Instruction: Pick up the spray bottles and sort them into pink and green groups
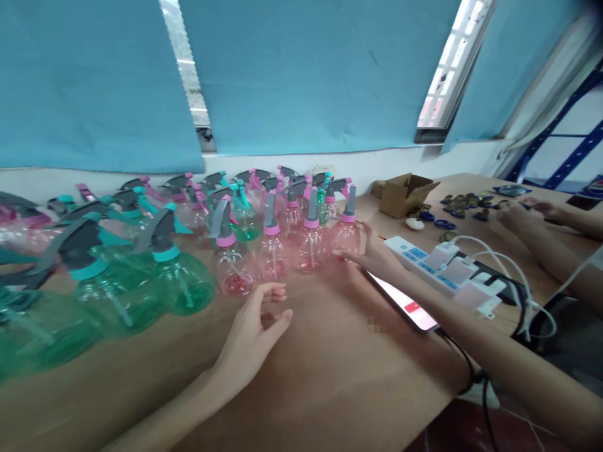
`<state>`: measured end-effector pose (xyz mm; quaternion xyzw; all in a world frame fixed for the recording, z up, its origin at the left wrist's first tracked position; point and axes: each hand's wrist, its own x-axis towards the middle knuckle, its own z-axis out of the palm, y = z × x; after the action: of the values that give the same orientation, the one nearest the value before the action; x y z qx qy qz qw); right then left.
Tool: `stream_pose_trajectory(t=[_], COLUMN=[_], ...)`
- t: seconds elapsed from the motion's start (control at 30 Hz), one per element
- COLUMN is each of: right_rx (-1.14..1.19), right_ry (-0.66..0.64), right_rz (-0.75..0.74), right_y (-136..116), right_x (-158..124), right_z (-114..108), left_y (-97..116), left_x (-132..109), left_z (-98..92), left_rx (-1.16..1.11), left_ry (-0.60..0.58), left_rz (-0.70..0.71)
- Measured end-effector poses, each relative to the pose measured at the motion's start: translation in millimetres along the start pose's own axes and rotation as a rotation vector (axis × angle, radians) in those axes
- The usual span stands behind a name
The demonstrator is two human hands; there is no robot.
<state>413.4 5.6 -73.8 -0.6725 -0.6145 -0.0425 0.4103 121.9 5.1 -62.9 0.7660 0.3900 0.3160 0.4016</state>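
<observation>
Pink spray bottle (345,236): I should support its round body evenly, base flat on the worktop (320,358). Nearer the front edge, my left hand (254,333) is empty, fingers loosely parted; beyond, toward the far edge, my right hand (374,252) curves around the bottle's right side; grip, I cannot tell.

Soft light comes in through the washed-out windows (455,56) between the curtains (311,75), the phone (400,300) glares white, faint blurry shadows spread across the table (339,383), and the bottles (51,342) at far left look stretched, smeared and perhaps out of focus.
</observation>
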Motion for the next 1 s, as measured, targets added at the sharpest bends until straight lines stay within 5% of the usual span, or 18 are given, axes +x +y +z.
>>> stream_pose_trajectory(t=[0.1,0.23,0.6,0.8,1.0], right_rx=[-0.039,-0.01,0.349,0.462,0.579], right_ry=[0.069,-0.022,-0.462,-0.507,-0.543], right_rz=[-0.074,-0.24,-0.576,-0.884,-0.976], right_y=[-35,-95,-251,-341,-414], right_x=[-32,-69,-88,-97,-100], right_z=[-3,9,111,164,211], left_y=[-14,-35,-75,-96,-115], left_x=[-12,-35,-153,-210,-230], left_z=[-23.5,-63.0,-188.6,-269.2,-356.0], left_rx=[0.007,0.051,0.063,0.129,0.291], left_ry=[0.034,0.111,0.426,0.79,1.136], left_rz=[-0.027,-0.073,-0.235,-0.247,-0.289])
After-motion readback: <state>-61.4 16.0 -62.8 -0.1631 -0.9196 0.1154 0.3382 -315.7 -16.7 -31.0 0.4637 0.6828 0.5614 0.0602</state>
